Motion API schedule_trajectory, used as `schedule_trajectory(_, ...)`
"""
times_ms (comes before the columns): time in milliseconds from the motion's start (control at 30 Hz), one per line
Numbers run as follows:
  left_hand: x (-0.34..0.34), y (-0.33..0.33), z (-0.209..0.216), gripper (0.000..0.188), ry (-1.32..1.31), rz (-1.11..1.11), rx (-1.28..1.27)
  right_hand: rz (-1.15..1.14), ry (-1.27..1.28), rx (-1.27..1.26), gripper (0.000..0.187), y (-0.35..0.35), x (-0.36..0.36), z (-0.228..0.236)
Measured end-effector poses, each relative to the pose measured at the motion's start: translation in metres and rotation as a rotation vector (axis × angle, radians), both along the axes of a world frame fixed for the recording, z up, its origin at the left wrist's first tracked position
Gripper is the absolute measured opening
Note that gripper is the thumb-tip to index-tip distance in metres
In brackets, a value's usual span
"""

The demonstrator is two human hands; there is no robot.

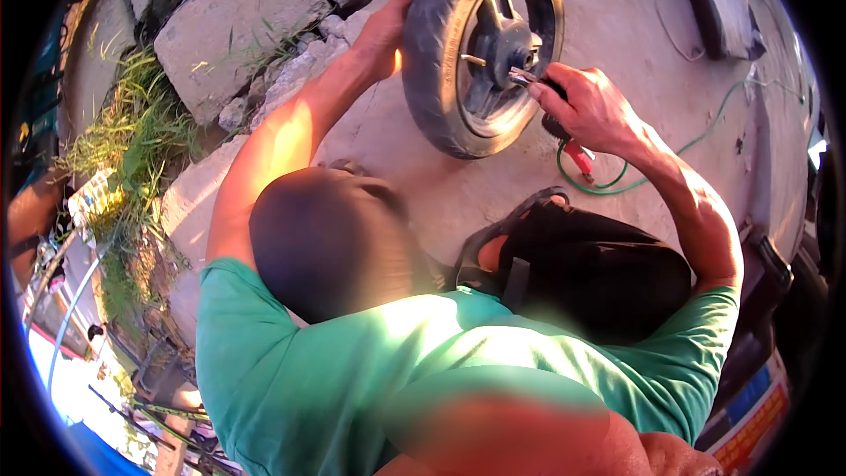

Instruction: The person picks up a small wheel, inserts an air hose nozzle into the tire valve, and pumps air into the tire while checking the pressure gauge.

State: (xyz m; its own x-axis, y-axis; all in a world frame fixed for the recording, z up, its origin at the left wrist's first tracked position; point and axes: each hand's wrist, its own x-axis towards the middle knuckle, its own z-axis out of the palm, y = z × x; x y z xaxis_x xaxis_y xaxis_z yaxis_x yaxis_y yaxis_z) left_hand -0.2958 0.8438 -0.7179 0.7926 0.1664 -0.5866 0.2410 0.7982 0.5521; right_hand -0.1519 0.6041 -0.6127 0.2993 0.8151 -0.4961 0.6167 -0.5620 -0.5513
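Observation:
A small motor-scooter-type wheel (pixel 485 53), with a worn black tyre and dark spoked rim, stands upright and slightly tilted on the ground before me. My left hand (pixel 388 28) grips the tyre at its left side; the thumb points up and the other fingers are partly hidden behind the tread. My right hand (pixel 589 106) is closed around the dark handles of what look like pliers (pixel 522 77). Their metal tip is at the wheel's hub (pixel 518 51); I cannot tell whether it grips anything there. A valve stem (pixel 473 60) sticks out from the rim.
A green hose (pixel 630 183) with a red fitting (pixel 578 159) lies on the concrete below my right hand. Broken concrete slabs (pixel 242 31) and grass (pixel 132 123) border the left side. A dark beam-like object (pixel 716 0) lies at far right. My bent knees are close below the wheel.

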Motion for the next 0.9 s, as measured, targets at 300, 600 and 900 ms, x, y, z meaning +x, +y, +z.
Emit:
schedule_trajectory(300, -0.011, -0.024, 0.002, 0.085, -0.344, -0.206, -0.295, 0.010, -0.058, 0.023, 0.042, -0.020, 0.000, -0.004)
schedule_trajectory(600, 0.013, -0.009, 0.049, 0.072, -0.329, -0.266, -0.020, 0.007, -0.072, 0.264, 0.041, -0.026, -0.001, -0.015)
schedule_trajectory(900, 0.013, -0.020, 0.057, 0.085, -0.224, -0.275, 0.160, 0.007, -0.082, 0.302, 0.040, -0.022, 0.001, -0.032)
